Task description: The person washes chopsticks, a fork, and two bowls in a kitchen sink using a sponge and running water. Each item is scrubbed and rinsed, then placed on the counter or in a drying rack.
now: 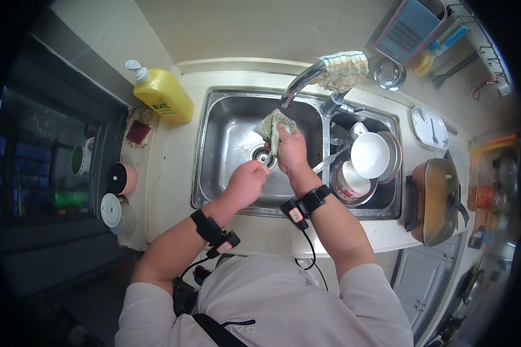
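Over the left basin of a stainless steel sink (225, 139), my right hand (291, 149) grips a greenish mesh scrubbing cloth (275, 123). The cloth is folded, and one corner spreads out beyond my fingers under the faucet spout (293, 89). Lower and to the left, my left hand (248, 180) is closed around the end of a thin utensil (267, 161). Its other end runs up towards the cloth, where fingers and folds hide it, so its kind is unclear. Behind both hands lies the drain strainer (260, 152). No running water can be made out.
The right basin holds a white bowl (370, 155), stacked patterned bowls (351, 182) and a glass cup (337, 134). A checked cloth (345, 69) drapes the faucet. A yellow detergent pump bottle (167, 95) stands left; an electric pan with a lid (436, 201) stands right.
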A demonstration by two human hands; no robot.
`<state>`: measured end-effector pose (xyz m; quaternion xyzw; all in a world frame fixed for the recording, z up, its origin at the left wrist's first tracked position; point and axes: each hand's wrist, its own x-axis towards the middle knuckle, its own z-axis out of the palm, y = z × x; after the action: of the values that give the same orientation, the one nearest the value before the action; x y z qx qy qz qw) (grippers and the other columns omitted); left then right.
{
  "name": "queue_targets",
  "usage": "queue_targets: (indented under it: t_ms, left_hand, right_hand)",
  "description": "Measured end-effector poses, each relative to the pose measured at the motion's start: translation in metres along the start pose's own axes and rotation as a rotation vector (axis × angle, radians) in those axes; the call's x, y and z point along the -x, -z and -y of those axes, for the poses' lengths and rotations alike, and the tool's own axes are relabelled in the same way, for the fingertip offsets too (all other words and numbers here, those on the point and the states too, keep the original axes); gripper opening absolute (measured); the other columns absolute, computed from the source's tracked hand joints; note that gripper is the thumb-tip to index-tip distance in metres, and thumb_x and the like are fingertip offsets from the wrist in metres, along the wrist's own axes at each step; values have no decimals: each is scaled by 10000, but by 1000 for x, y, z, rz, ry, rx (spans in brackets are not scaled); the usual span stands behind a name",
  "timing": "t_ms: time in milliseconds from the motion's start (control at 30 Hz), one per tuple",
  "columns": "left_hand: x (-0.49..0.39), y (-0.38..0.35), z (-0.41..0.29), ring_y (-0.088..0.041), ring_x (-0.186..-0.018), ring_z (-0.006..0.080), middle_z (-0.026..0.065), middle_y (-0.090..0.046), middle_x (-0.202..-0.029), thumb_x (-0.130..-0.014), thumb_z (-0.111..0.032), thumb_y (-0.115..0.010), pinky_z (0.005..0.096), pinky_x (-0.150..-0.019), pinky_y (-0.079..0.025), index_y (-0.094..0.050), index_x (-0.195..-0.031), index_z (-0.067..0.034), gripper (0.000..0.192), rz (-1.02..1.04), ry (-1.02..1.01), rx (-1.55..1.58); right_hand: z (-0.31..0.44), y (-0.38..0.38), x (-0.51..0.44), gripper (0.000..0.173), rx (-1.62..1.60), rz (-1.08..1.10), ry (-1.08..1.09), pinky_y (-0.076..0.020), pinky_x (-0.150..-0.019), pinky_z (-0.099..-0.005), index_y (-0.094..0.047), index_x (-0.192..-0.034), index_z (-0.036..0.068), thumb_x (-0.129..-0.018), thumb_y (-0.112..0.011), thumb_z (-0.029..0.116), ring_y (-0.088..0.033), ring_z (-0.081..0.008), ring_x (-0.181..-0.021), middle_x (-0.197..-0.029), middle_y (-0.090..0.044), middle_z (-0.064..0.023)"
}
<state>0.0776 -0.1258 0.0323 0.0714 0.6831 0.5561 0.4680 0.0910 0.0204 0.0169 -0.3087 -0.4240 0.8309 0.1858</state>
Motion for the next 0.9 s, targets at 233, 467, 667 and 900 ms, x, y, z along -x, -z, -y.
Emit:
queue_targets:
  t_ms: [233,467,667,900]
  left_hand:
    - [3,-2,-11,-304,-395,48,-58,-380,-576,-943,-160,-499,235,-339,-215,-525,-876,-68,116,14,34,17]
    - [15,-4,-17,-288,-400,49,-59,-378,-588,-941,-164,-498,240,-343,-205,-536,-892,-78,106,48,211,54]
    - [17,-5,-13,-292,-395,56,-54,-374,-571,-936,-158,-485,248,-340,-215,-542,-896,-75,108,-10,207,19]
    - [14,8,3,-300,-401,60,-47,-373,-566,-939,-163,-477,256,-344,-229,-543,-900,-61,127,-78,-35,-179]
  right_hand:
    - [-8,-4,0,215,-58,-98,26,-550,-527,-341,-502,-1070,-26,-962,-515,159,-634,-229,-637,-862,-621,-149]
    - [2,2,-2,211,149,-65,32,-573,-551,-326,-502,-1141,14,-981,-477,150,-642,-199,-719,-956,-619,-118]
    - [-3,13,-14,201,-72,-94,-104,-578,-584,-330,-515,-1126,20,-985,-472,156,-643,-210,-740,-933,-623,-103]
    - [30,65,-44,303,-20,-33,119,-571,-698,-404,-494,-1216,24,-1003,-418,225,-643,-252,-896,-1084,-616,-135]
